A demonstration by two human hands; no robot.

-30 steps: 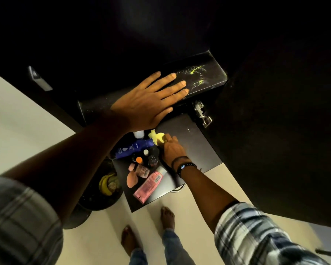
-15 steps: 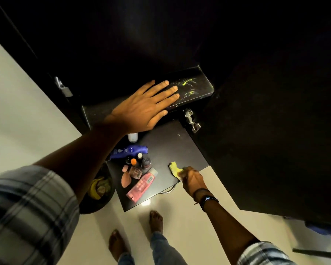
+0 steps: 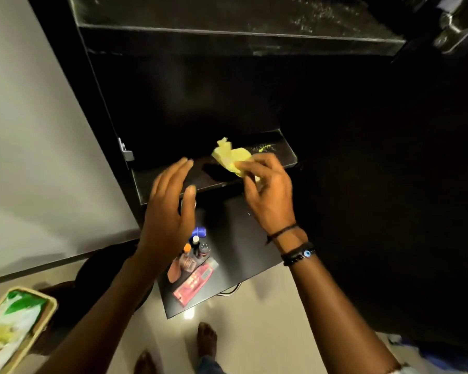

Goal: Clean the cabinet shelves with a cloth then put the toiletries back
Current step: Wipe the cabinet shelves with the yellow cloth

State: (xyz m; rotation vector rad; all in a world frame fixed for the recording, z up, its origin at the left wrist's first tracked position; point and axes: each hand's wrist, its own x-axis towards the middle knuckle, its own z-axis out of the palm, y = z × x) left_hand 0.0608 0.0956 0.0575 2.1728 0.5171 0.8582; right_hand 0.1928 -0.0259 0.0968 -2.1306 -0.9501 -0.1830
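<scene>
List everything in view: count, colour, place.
cloth: 1, yellow, over lower shelf, in right hand
lower shelf: 1, black, yellow specks at right end
upper shelf: 1, black, dusty, top of frame
low surface: 1, black, below shelves
blue bottle: 1, blue, on low surface
small bottles: about 3, mixed caps, beside blue bottle
pink tube: 1, pink, low surface front
sponge: 1, peach, left of pink tube
tray: 1, tan, lower left
hinge: 1, metal, top right
feet: 2, bare, on floor
left hand: open, above toiletries
right hand: pinches cloth
</scene>
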